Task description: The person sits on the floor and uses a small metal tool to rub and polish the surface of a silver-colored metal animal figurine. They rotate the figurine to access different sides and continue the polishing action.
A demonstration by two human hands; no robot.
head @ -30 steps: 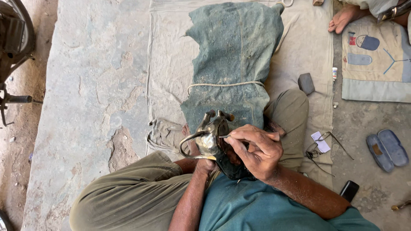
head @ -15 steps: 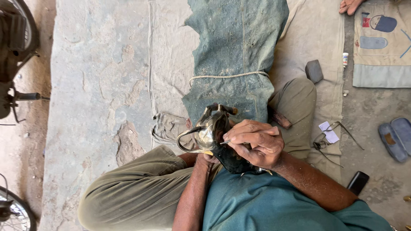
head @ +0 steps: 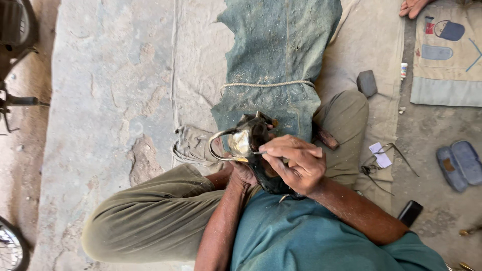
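Two hands on dark shoe [head: 253, 138], held over lap above green apron [head: 281, 55]. Left hand [head: 243, 173] clamped under shoe; right hand [head: 296, 160] pinched on thin awl [head: 260, 152]. Best: brace shoe firmly, short controlled pushes, fingers off tip line.

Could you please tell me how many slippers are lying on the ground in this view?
2. Both blue slippers lie side by side on the bare ground at the right edge, beyond the cloth. Others may be hidden outside the view.
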